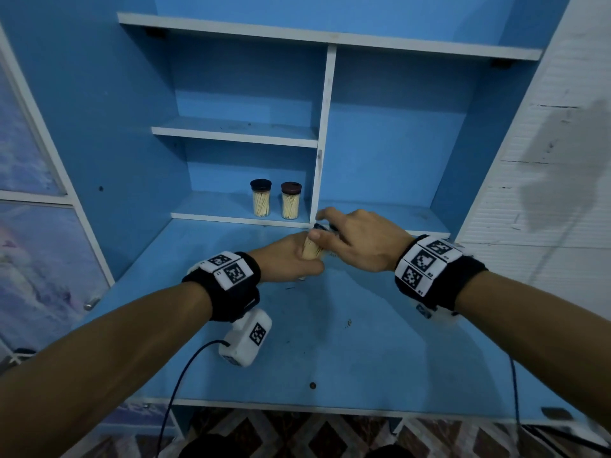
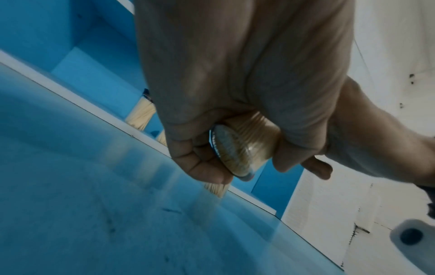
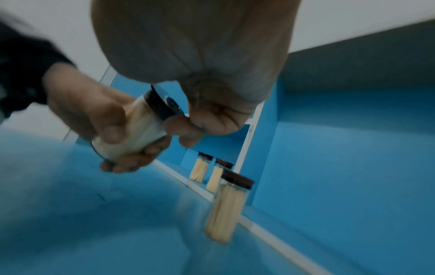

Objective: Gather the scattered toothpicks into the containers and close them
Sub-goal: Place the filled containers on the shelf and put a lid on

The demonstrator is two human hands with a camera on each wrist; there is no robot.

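Fingers point(image 3: 110, 130) of the left hand point(image 1: 284, 259) wrap a toothpick jar point(image 3: 134, 128) above the desk point(image 1: 363, 342), right hand point(image 1: 357, 239) pinching its dark lid point(image 3: 162, 106). Right wrist view alone reveals a third capped jar point(image 3: 228, 206) by the desk's back edge; two jars point(image 1: 261, 203) stand shelved.

Clear glossy jar point(image 3: 132, 128), wooden toothpicks, dark lid point(image 3: 162, 104).
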